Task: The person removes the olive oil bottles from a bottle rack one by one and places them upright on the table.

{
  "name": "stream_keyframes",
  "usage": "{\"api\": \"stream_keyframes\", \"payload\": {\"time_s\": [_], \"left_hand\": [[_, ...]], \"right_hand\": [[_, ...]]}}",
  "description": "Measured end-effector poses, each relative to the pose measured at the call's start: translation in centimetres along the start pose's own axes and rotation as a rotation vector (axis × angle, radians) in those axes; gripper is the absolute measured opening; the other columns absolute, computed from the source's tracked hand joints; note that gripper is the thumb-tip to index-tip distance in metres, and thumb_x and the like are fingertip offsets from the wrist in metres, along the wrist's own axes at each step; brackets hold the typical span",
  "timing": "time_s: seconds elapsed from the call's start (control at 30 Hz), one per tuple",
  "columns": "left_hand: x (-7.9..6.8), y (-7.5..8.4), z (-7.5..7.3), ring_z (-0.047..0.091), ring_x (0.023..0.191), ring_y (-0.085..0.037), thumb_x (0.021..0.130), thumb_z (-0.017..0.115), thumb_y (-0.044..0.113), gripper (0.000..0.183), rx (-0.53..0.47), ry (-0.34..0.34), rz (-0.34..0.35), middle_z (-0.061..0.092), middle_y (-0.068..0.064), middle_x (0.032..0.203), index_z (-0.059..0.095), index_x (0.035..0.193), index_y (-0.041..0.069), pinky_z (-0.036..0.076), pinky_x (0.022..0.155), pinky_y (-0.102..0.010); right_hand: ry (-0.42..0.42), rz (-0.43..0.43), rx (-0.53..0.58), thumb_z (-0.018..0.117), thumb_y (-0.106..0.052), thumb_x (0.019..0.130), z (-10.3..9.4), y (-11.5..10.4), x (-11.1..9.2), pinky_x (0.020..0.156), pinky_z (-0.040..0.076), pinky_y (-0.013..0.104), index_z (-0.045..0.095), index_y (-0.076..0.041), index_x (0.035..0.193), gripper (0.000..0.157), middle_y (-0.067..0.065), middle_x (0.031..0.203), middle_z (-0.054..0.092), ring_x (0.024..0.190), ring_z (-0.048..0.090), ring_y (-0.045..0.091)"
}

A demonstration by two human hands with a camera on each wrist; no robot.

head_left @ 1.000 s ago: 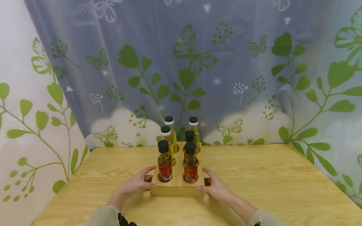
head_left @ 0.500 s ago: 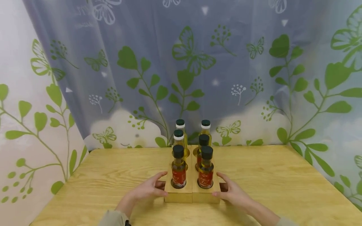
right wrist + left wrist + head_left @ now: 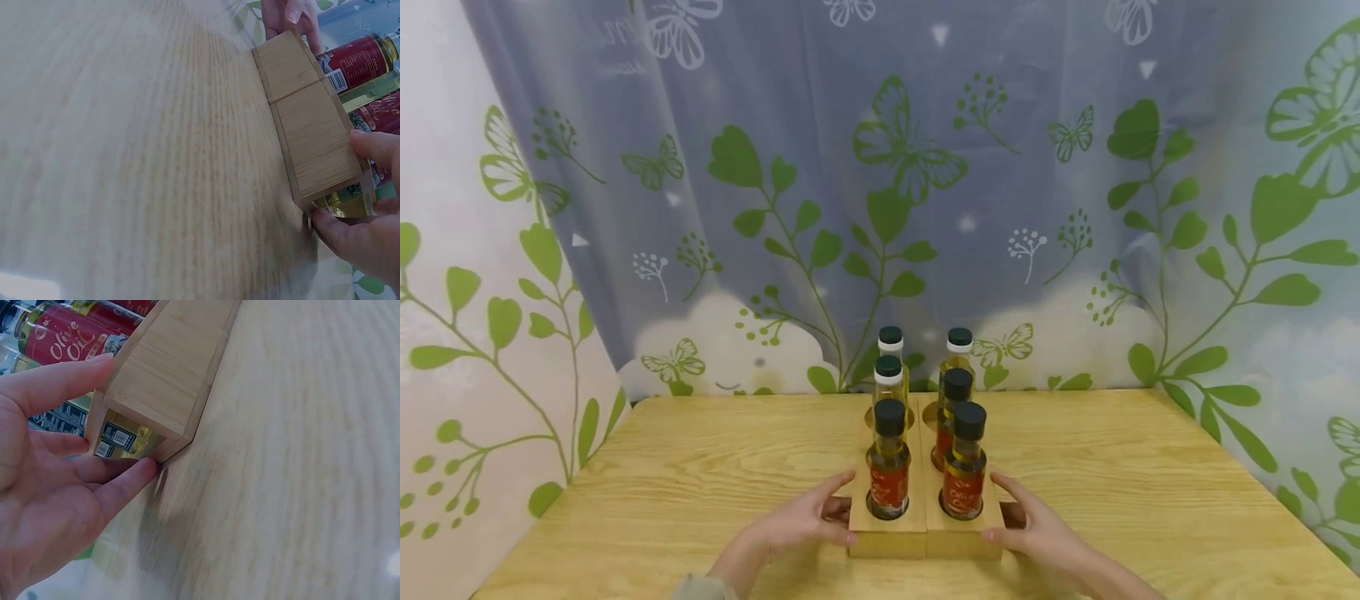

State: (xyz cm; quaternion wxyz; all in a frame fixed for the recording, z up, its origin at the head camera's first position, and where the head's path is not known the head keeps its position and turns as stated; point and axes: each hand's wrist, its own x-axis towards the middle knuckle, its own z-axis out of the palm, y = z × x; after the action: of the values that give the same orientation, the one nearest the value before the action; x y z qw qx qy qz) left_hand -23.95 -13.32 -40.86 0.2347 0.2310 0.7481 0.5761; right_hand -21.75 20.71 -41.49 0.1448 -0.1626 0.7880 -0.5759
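Observation:
Two wooden bottle racks stand side by side on the table, a seam running between the left rack (image 3: 887, 546) and the right rack (image 3: 964, 546). My left hand (image 3: 805, 521) grips the left rack's outer side, its thumb at the near corner and its fingers along the open side. Mirroring it, my right hand (image 3: 1037, 529) holds the right rack's outer side. At the front of each rack a red-labelled olive oil bottle (image 3: 889, 485) with a black cap sits in a round hole. Behind are a second black-capped bottle (image 3: 957, 387) and several taller, green-capped bottles (image 3: 888, 371).
The wood-grain table (image 3: 715, 450) extends to both sides of the racks. A blue and white curtain (image 3: 775, 250) printed with green leaves and butterflies hangs behind the table's far edge and along its sides.
Both hands have moved the two racks together to the right and nearer to me, with the bottles staying in their holes. The hands keep their hold on the outer sides.

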Motion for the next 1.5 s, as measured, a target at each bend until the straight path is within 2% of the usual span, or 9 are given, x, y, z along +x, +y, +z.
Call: {"api": "stream_keyframes", "payload": {"time_s": [0.5,0.73,0.87,1.0,1.17,1.27,1.33,1.4,1.5], "left_hand": [[-0.6,0.3,1.4,0.046,0.117,-0.042,0.081,0.069,0.004,0.091,-0.021,-0.025,-0.016,0.033,-0.039,0.134,0.006,0.145,-0.007,0.036,0.098,-0.05],[-0.9,0.4,1.9,0.048,0.115,-0.041,0.08,0.071,0.006,0.093,-0.009,-0.019,-0.026,0.032,-0.04,0.134,0.006,0.145,-0.007,0.037,0.098,-0.049],[-0.7,0.5,2.2,0.049,0.113,-0.038,0.079,0.073,0.011,0.094,0.079,0.015,-0.025,0.038,-0.038,0.131,0.009,0.145,-0.006,0.037,0.097,-0.05],[-0.2,0.7,2.5,0.046,0.117,-0.038,0.077,0.077,0.028,0.1,0.251,0.076,-0.04,0.04,-0.03,0.133,0.011,0.146,-0.004,0.037,0.096,-0.051],[0.6,0.7,2.8,0.036,0.125,-0.043,0.073,0.077,0.04,0.112,0.375,0.132,-0.025,0.026,-0.031,0.143,0.006,0.146,-0.006,0.032,0.099,-0.054],[0.9,0.5,3.1,0.03,0.128,-0.046,0.073,0.078,0.039,0.115,0.374,0.146,-0.012,0.018,-0.033,0.145,0.002,0.145,-0.008,0.028,0.101,-0.056],[1.0,0.4,3.3,0.026,0.13,-0.047,0.072,0.079,0.039,0.117,0.375,0.15,-0.01,0.013,-0.033,0.146,0.0,0.145,-0.008,0.025,0.102,-0.056],[1.2,0.4,3.4,0.025,0.13,-0.047,0.072,0.08,0.037,0.118,0.337,0.148,-0.008,0.014,-0.034,0.146,-0.002,0.144,-0.008,0.025,0.102,-0.057],[1.3,0.4,3.5,0.031,0.127,-0.046,0.073,0.079,0.035,0.118,0.295,0.139,0.004,0.019,-0.035,0.144,-0.005,0.144,-0.01,0.029,0.101,-0.054]], "right_hand": [[0.011,-0.012,-0.049,0.066,-0.017,0.087,-0.2,0.4,-1.7,0.089,0.042,0.053,0.01,0.015,0.141,0.084,0.041,0.125,0.043,0.114,0.046,0.048],[0.021,-0.015,-0.032,0.066,-0.016,0.087,0.1,0.4,-2.3,0.089,0.043,0.051,0.009,0.015,0.141,0.085,0.038,0.121,0.048,0.114,0.047,0.046],[0.032,0.012,-0.044,0.066,-0.02,0.087,0.1,0.2,-2.4,0.089,0.043,0.05,0.01,0.011,0.143,0.085,0.036,0.124,0.047,0.114,0.048,0.043],[0.069,0.026,-0.122,0.063,-0.027,0.089,-0.3,-0.2,-2.3,0.09,0.042,0.052,0.018,0.008,0.143,0.078,0.033,0.127,0.046,0.115,0.048,0.041],[0.197,-0.074,-0.192,0.056,-0.023,0.094,-2.3,-0.9,-1.3,0.088,0.045,0.046,0.035,0.009,0.137,0.058,0.028,0.125,0.05,0.113,0.049,0.039],[0.307,-0.135,-0.253,0.056,-0.022,0.094,-3.6,-1.4,-0.1,0.086,0.047,0.041,0.043,0.008,0.133,0.05,0.023,0.12,0.056,0.109,0.054,0.034],[0.36,-0.157,-0.309,0.058,-0.025,0.093,-4.4,-1.8,1.0,0.084,0.048,0.041,0.045,0.006,0.131,0.051,0.021,0.118,0.058,0.108,0.055,0.034],[0.382,-0.167,-0.359,0.059,-0.028,0.092,-5.1,-2.2,2.2,0.084,0.048,0.043,0.045,0.004,0.133,0.053,0.021,0.119,0.058,0.108,0.054,0.035],[0.371,-0.179,-0.384,0.06,-0.029,0.092,-6.0,-2.6,3.9,0.087,0.046,0.048,0.04,0.004,0.136,0.058,0.024,0.123,0.054,0.112,0.051,0.039]]}}
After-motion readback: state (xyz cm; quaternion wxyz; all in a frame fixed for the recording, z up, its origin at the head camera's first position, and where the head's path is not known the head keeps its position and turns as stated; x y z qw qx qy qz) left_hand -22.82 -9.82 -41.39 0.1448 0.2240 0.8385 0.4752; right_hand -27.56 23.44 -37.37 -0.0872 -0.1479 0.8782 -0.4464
